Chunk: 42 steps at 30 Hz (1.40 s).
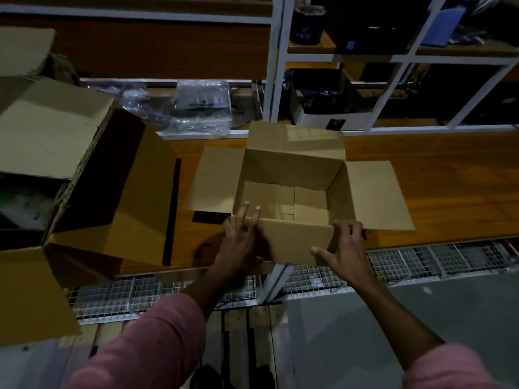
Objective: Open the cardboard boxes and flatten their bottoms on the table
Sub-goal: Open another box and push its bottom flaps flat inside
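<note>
A plain brown corrugated cardboard box (292, 189) stands open on the orange-brown wooden table (438, 186), its four top flaps spread outward and its bottom flaps lying folded flat inside; no printing can be read on it. The left hand (240, 242) rests at the near left corner, fingers straight and spread, two fingertips reaching over the rim. The right hand (344, 247) grips the right edge of the near flap (297, 240), fingers curled over it and thumb stretched along its face. To the left sits a larger open carton (92, 186) (its inside dark, flaps splayed). Beyond the table, white metal shelving (276, 60) holds crinkled clear plastic bags (193, 108) and a dark cylinder (307, 23) with faint, unreadable lettering. White wire mesh (421, 259) runs below the table's near edge. Pink sleeves (157, 343) cover both forearms.
</note>
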{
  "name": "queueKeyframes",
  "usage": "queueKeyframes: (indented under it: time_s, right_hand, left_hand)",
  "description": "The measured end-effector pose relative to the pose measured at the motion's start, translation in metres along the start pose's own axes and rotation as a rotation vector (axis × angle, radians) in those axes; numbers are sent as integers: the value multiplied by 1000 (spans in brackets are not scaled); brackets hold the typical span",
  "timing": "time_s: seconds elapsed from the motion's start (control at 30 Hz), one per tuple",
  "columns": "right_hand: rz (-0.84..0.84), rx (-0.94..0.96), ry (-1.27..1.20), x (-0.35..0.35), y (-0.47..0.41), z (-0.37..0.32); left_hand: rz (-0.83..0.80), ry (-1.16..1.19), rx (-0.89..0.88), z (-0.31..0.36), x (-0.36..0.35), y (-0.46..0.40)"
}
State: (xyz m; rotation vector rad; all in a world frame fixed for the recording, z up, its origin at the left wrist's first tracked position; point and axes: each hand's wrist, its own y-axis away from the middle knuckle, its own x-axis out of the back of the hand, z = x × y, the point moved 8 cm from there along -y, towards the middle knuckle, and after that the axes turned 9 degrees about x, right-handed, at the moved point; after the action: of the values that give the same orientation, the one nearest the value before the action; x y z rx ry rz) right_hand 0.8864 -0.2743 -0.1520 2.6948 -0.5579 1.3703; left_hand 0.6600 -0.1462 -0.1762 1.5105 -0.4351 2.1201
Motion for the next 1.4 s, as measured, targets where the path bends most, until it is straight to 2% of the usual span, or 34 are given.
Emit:
queueKeyframes:
  time_s: [0.13,0.23,0.47,0.73,0.83,1.13,1.4]
  right_hand:
    - [86,92,-12,20,-10,-12]
    - [102,180,59,39,-16,-33]
    - [97,316,251,77,-36,-88]
    - [321,559,298,138,-62,-185]
    - [394,628,305,155,-69,-231]
    - [468,737,243,144,-65,-398]
    - [464,833,205,54,-43,-581]
  left_hand:
    - [102,-74,-45,6,20,5]
    - [150,-9,-52,8,42,5]
    - [267,-105,46,20,125,-8]
    - [556,-216,-19,29,258,11]
    - [641,-257,12,18,311,27]
    - [830,-298,38,-69,442,104]
    - [865,-371,128,-228,537,197]
